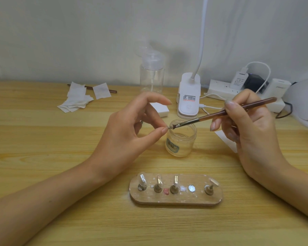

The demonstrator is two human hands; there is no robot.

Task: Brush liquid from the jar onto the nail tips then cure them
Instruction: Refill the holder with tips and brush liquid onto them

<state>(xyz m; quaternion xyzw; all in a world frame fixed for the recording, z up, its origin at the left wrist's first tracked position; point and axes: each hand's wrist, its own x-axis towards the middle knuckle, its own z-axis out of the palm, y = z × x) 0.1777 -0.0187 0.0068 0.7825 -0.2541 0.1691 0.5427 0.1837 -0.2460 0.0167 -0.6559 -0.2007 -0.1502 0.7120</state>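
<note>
A home nail-art desk: wooden tabletop [43, 139], clip lamp [188, 98], power strip [220, 88].

No wording reads clearly. The white clip lamp base [188, 96] carries a red mark and tiny black print, perhaps Chinese. The label on the jar [185, 141] and the charger plug [238, 80] print are blurred.

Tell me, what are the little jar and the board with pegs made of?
The jar looks like clear glass or plastic, I can't tell which: you can see right through it, and it shines. The board looks like plain wood: brown grain lines, not shiny, with dried smudges.
</note>
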